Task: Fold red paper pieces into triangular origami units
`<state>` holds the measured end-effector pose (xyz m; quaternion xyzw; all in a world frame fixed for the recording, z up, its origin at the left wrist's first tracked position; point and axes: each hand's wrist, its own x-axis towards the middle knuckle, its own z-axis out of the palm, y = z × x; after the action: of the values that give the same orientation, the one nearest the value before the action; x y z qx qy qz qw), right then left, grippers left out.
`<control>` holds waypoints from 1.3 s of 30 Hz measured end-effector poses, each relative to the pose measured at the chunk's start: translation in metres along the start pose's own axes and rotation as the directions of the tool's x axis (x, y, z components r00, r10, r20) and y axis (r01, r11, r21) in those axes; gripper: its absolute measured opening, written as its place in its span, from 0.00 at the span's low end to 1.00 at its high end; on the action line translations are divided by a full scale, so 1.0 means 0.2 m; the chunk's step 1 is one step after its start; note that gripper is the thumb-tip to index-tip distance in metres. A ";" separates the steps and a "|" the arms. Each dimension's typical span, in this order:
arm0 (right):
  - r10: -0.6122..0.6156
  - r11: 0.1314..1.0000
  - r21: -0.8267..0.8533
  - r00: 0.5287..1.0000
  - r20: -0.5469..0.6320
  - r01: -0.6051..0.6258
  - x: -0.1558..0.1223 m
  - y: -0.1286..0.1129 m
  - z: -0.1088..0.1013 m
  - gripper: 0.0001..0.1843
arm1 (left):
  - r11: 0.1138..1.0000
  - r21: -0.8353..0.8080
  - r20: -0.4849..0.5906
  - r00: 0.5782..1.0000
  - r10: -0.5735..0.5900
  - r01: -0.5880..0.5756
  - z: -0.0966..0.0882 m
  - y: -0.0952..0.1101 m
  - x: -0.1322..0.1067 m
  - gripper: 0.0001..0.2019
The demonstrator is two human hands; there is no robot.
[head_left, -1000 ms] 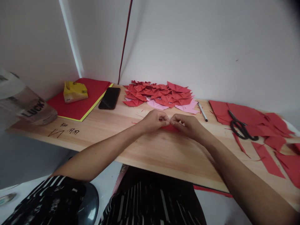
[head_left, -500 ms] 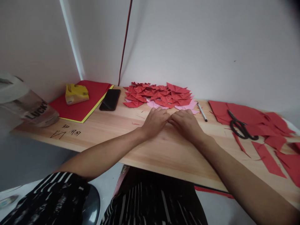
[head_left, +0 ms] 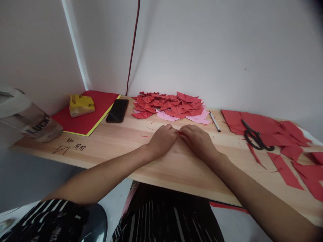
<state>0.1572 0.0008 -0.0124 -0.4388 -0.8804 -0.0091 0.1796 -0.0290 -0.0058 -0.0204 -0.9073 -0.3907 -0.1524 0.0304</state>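
Note:
My left hand (head_left: 163,139) and my right hand (head_left: 196,139) rest side by side on the wooden table (head_left: 174,164), fingers curled and pressed down. A small red paper piece (head_left: 180,133) shows as a sliver between the two hands; most of it is hidden under the fingers. Both hands seem to pinch or press it. Just beyond the hands lies a pile of folded red and pink paper shapes (head_left: 171,106).
A black phone (head_left: 117,110) lies left of the pile, beside a red folder (head_left: 88,112) with a yellow packet (head_left: 81,104) on it. A pen (head_left: 214,121) lies right of the pile. Black scissors (head_left: 254,136) rest on red paper sheets and strips (head_left: 282,148) at the right. A plastic bag (head_left: 27,117) is at far left.
The hands went from pinching the red piece with raised fingertips to lying flatter over it; most of the paper is now covered. The view has dipped slightly.

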 end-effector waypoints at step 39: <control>0.044 0.934 -0.356 0.998 0.033 -0.030 -0.04 -0.16 0.13 0.22 | 0.959 0.282 0.115 0.992 -0.053 0.019 -0.12 -0.02 -0.11 0.16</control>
<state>0.1296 -0.0209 -0.0352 -0.4807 -0.8592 -0.1558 0.0798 -0.0525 -0.0222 -0.0038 -0.8942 -0.4259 -0.0405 0.1320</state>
